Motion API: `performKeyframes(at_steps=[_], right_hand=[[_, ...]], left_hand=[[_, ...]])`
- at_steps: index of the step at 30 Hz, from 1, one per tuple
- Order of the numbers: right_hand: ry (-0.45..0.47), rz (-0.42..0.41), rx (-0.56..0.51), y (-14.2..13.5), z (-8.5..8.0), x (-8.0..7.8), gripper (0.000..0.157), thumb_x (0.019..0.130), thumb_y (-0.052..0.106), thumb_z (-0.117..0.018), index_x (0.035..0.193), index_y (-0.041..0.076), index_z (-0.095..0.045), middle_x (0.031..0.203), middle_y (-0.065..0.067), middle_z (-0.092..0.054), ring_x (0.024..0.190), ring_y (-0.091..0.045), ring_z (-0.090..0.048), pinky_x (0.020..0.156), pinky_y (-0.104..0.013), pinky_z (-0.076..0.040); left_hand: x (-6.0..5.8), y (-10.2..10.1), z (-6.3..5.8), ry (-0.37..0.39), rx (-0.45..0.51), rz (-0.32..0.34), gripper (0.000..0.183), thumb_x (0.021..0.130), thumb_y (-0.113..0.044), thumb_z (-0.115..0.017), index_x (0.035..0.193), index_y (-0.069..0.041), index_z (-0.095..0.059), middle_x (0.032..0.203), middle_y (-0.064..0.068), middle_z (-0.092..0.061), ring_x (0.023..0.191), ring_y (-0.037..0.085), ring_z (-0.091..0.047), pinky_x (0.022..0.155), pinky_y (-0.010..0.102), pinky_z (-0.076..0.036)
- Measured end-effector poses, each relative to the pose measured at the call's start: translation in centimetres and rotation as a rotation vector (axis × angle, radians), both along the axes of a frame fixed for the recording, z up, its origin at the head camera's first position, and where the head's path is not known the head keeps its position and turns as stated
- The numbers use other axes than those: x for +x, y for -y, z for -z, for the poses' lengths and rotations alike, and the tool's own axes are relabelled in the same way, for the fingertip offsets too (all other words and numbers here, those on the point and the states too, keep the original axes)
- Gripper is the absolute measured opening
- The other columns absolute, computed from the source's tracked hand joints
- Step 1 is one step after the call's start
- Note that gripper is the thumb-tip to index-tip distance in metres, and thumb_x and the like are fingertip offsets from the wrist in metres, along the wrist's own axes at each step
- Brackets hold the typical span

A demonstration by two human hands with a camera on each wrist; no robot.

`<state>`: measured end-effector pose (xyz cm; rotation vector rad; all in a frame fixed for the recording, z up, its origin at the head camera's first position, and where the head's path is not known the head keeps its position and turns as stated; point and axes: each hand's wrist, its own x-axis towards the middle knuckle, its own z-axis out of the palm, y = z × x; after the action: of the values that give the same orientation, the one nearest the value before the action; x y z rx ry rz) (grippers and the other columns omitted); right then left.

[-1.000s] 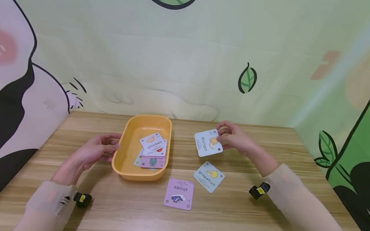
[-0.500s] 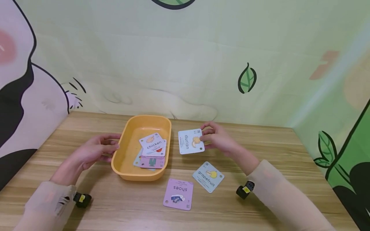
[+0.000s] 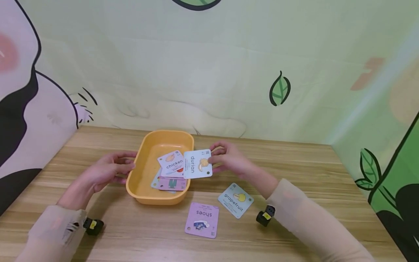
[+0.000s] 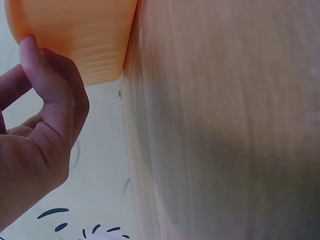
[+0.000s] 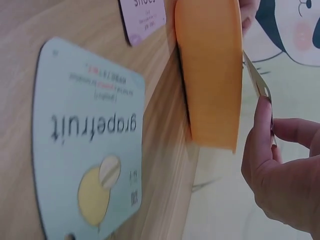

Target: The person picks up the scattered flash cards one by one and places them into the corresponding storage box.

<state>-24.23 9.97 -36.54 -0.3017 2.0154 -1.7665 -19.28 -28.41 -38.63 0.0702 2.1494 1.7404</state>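
My right hand (image 3: 234, 160) pinches the right edge of a pale blue "durian" flashcard (image 3: 193, 165) between thumb and fingers. The card is raised, its left part overlapping the right rim of an orange tray (image 3: 137, 189) in the head view. In the right wrist view the same card (image 5: 257, 77) appears nearly edge-on beside the tray wall (image 5: 212, 75). My left hand (image 3: 109, 169) rests against the tray's left side, thumb tip and fingertips at the outer rim. Inside the tray lie several flashcards, a "chicken" card (image 3: 171, 162) on top and a purple one (image 3: 172, 184) lower down.
A purple "shoes" card (image 3: 202, 220) lies on the wooden table (image 3: 137, 233) in front of the tray. To its right is a pale blue "grapefruit" card (image 3: 235, 200). A printed cloth backdrop (image 3: 209, 72) stands along the table's back edge.
My right hand has carried the durian card leftward, from above the table right of the tray to over the tray's right rim. The left hand and the tray have stayed in place.
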Motion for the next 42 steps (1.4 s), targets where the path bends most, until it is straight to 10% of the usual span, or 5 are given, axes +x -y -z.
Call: performKeyframes(at_steps=[14,30,42], right_hand=[[0.029,-0.004,-0.054,3.9,0.6,0.5,0.036,0.092,-0.009,-0.069,0.123,-0.007,-0.051,0.107,-0.021,-0.062,0.086,-0.027,-0.068,0.078,-0.040,-0.062],[-0.118,-0.011,0.136,4.3,1.6,0.8,0.033,0.090,0.005,-0.079,0.116,-0.002,-0.059,0.094,-0.012,-0.060,0.077,-0.031,-0.064,0.075,-0.044,-0.061],[-0.515,-0.226,0.394,4.2,1.5,1.3,0.019,0.100,0.006,-0.060,0.107,0.011,-0.076,0.094,0.000,-0.065,0.081,-0.016,-0.055,0.067,-0.025,-0.048]], left_hand=[[0.1,-0.1,0.0,0.004,0.004,-0.004,0.061,0.105,-0.007,-0.056,0.155,0.011,-0.026,0.128,0.023,-0.052,0.092,0.017,-0.067,0.075,0.035,-0.061],[0.0,0.1,0.2,0.001,0.013,-0.001,0.061,0.106,-0.008,-0.056,0.156,0.010,-0.026,0.120,0.017,-0.054,0.091,0.017,-0.067,0.075,0.035,-0.061],[0.0,0.0,0.2,0.001,0.005,-0.001,0.061,0.106,-0.009,-0.056,0.156,0.010,-0.026,0.119,0.017,-0.056,0.092,0.017,-0.066,0.076,0.036,-0.061]])
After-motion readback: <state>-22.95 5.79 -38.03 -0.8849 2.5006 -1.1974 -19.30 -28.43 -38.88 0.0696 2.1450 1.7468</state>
